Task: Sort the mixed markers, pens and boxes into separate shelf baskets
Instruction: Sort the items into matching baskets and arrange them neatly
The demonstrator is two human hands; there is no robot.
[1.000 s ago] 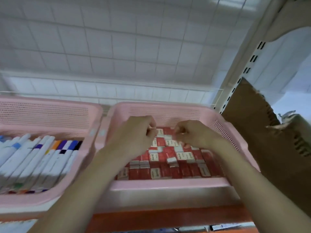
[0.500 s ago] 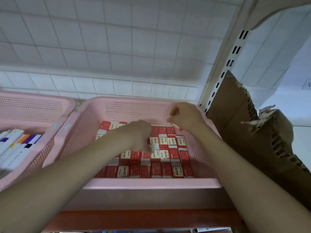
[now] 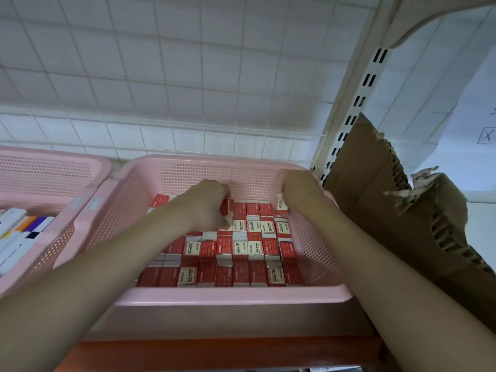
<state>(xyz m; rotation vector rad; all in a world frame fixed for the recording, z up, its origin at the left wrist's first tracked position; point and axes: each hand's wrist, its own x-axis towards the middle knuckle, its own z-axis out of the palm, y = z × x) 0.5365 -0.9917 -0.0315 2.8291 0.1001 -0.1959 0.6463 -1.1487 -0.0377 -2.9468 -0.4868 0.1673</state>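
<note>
Under both hands point(image 3: 206, 202): red boxes point(image 3: 241, 251), pink basket point(image 3: 230, 298).

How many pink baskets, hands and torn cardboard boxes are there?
Pink baskets: 2, boxes basket, markers basket
Hands: 2, left hand, right hand
Torn cardboard box: 1
Total: 5

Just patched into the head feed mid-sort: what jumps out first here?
The pink basket at centre, packed with rows of small red-and-white boxes, takes the eye first. Both hands work at its back row: the left hand with fingers curled on a red box, the right hand at the far right corner. A second pink basket with markers sits left; torn cardboard stands right.
</note>
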